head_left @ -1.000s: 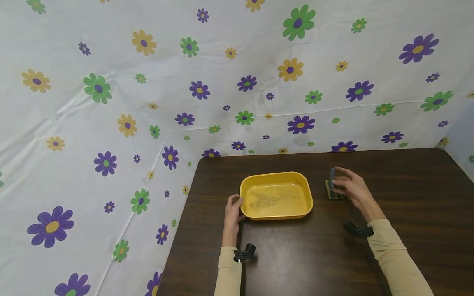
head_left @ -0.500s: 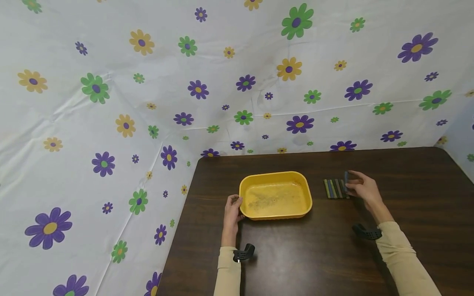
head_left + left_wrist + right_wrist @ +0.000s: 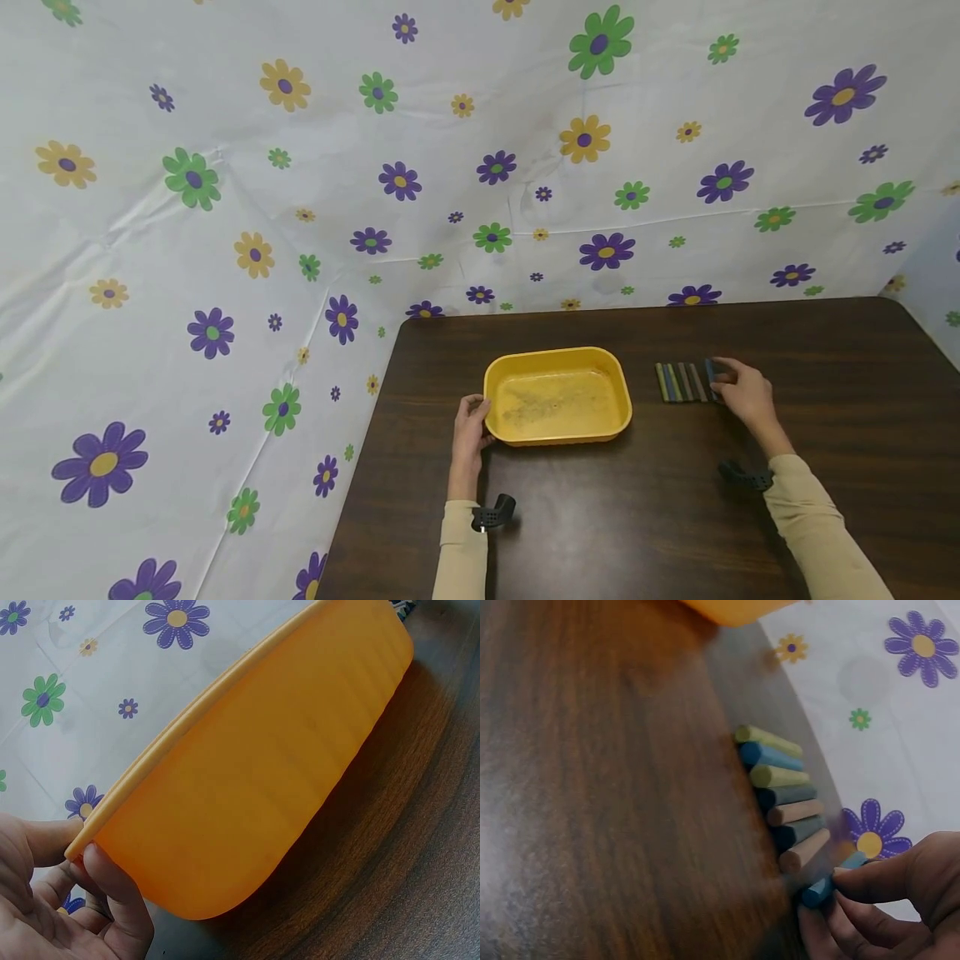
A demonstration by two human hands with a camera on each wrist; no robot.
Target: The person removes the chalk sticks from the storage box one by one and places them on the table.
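Observation:
My left hand pinches the left rim of a yellow plastic tray, thumb above and a finger beneath the edge, as the left wrist view shows. Only some grey smudges mark the tray's floor. Further right, a row of chalk sticks lies side by side on the table. At its right end my right hand holds a blue chalk stick between thumb and fingers, slightly tilted, close beside a pinkish chalk stick. Yellow, blue, dark and pinkish sticks make up the row.
The dark wooden table meets a white flowered cloth at its back and left edges. A black wrist mount sits on the left wrist and another black wrist mount on the right.
My right hand has moved right along the row with the blue chalk stick and lowered it at the row's right end, uncovering the other sticks. My left hand stays on the tray.

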